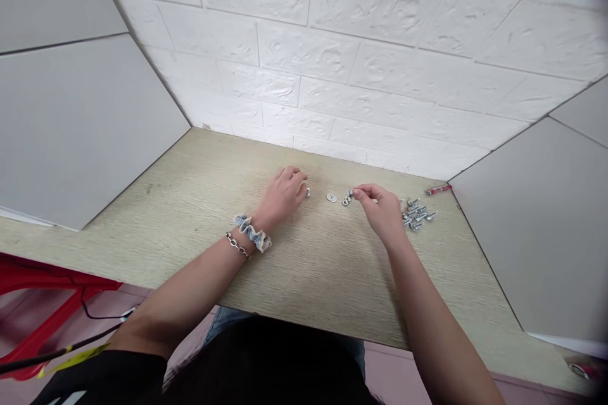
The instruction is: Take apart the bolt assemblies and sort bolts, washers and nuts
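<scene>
My left hand (282,195) rests curled on the pale wood-grain tabletop (190,228), its fingertips right beside a small silver bolt (308,192). A frilled denim scrunchie (251,233) and a chain bracelet (237,245) circle that wrist. My right hand (380,212) pinches a small metal fitting (350,193) between thumb and fingers. Just left of those fingertips lie a flat steel washer (331,198) and a small nut (346,201). To the right of my right hand is a heap of several silver bolts (415,214).
A red lighter-like object (437,189) lies at the back right corner of the table. White brick-textured wall panels (304,63) rise behind it, with grey side panels on both sides. A red chair frame (42,285) and a dark cable sit low on the left.
</scene>
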`<state>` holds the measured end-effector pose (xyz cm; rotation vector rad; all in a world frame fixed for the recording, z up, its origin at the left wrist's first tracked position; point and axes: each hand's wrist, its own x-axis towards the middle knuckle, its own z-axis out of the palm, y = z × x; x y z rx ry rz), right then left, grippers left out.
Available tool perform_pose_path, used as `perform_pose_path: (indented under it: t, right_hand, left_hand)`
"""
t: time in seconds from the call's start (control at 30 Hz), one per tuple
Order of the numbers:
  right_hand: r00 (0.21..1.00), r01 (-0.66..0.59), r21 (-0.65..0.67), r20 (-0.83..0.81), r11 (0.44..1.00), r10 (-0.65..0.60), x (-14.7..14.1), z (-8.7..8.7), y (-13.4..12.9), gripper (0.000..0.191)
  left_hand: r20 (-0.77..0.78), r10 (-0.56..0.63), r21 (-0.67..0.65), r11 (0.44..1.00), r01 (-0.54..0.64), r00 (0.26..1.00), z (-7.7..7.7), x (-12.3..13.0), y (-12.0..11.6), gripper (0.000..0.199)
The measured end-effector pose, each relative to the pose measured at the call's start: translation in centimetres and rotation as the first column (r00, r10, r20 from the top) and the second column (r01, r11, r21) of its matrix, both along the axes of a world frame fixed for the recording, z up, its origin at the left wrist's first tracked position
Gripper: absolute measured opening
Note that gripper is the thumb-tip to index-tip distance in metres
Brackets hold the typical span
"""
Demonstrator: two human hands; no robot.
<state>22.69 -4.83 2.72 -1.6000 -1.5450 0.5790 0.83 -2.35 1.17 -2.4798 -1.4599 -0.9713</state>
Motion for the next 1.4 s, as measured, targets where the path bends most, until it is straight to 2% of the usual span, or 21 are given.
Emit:
perform_pose_path:
  t: [0.07, 0.13, 0.2, 0.27, 0.4, 0.53, 0.6, 0.7, 0.97, 1.07, 1.17, 1.23, 1.3, 1.4]
  right_hand:
    - [0.969, -0.113, -0.017, -0.221, 0.993, 0.106, -1.3, -0.2, -0.5, 0.028]
    - [0.907, -0.196, -0.02, -0.383, 0.98, 0.174, -2.4, -0.3, -0.9, 0.027]
    - [0.861, -0.25, -0.019, -0.461, 0.968, 0.213, -3.3, -0.4, -1.3, 0.025]
    - [0.843, -0.281, -0.019, -0.483, 0.96, 0.237, -3.8, -0.4, -1.5, 0.024]
    - [0.854, -0.286, -0.014, -0.456, 0.958, 0.249, -4.1, -0.6, -1.6, 0.026]
    - [0.935, -0.284, -0.042, -0.231, 0.958, 0.268, -4.0, -1.0, -1.7, 0.032]
    - [0.943, -0.319, -0.051, -0.118, 0.946, 0.312, -4.0, -1.0, -1.8, 0.038]
    - [0.943, -0.327, -0.026, -0.064, 0.945, 0.325, -4.1, -1.1, -2.0, 0.042]
    - [0.947, -0.321, 0.003, -0.035, 0.947, 0.321, -4.3, -1.2, -1.7, 0.033]
    - [0.94, -0.342, 0.005, -0.018, 0.94, 0.342, -4.2, -1.1, -1.8, 0.029]
    - [0.93, -0.366, -0.003, -0.018, 0.93, 0.366, -4.0, -0.9, -1.9, 0.025]
    - [0.921, -0.39, -0.009, -0.032, 0.921, 0.389, -3.9, -0.9, -2.0, 0.022]
    - [0.912, -0.406, -0.015, -0.066, 0.914, 0.404, -3.8, -0.9, -2.0, 0.02]
    - [0.888, -0.433, -0.032, -0.183, 0.901, 0.421, -3.6, -1.0, -1.7, 0.017]
  left_hand:
    - [0.019, -0.134, 0.089, 0.987, 0.132, 0.991, 0.2, 0.4, -0.5, 0.022]
    - [0.026, -0.273, 0.14, 0.954, 0.266, 0.962, 0.2, 0.8, -1.0, 0.027]
    - [0.044, -0.352, 0.145, 0.928, 0.343, 0.935, 0.1, 1.1, -1.4, 0.029]
    - [0.075, -0.382, 0.123, 0.92, 0.371, 0.921, -0.1, 1.3, -1.6, 0.026]
    - [0.129, -0.408, 0.107, 0.912, 0.396, 0.904, -0.5, 1.5, -1.6, 0.023]
    - [0.186, -0.422, 0.14, 0.905, 0.401, 0.888, -0.9, 1.7, -1.5, 0.024]
    - [0.213, -0.433, 0.142, 0.901, 0.411, 0.876, -1.1, 1.8, -1.5, 0.026]
    - [0.269, -0.449, 0.148, 0.893, 0.424, 0.852, -1.2, 2.0, -1.5, 0.027]
    - [0.411, -0.449, 0.087, 0.885, 0.457, 0.793, -1.2, 2.4, -1.3, 0.026]
    - [0.467, -0.387, -0.058, 0.884, 0.464, 0.795, -0.8, 2.3, -1.5, 0.024]
    - [0.511, -0.312, -0.25, 0.837, 0.486, 0.801, -0.2, 2.0, -1.8, 0.024]
    - [0.506, -0.302, -0.315, 0.807, 0.499, 0.808, 0.2, 1.9, -1.8, 0.025]
    - [0.472, -0.319, -0.31, 0.812, 0.494, 0.822, 0.2, 1.8, -1.7, 0.024]
    - [0.371, -0.363, -0.203, 0.867, 0.456, 0.855, -0.3, 1.8, -1.5, 0.024]
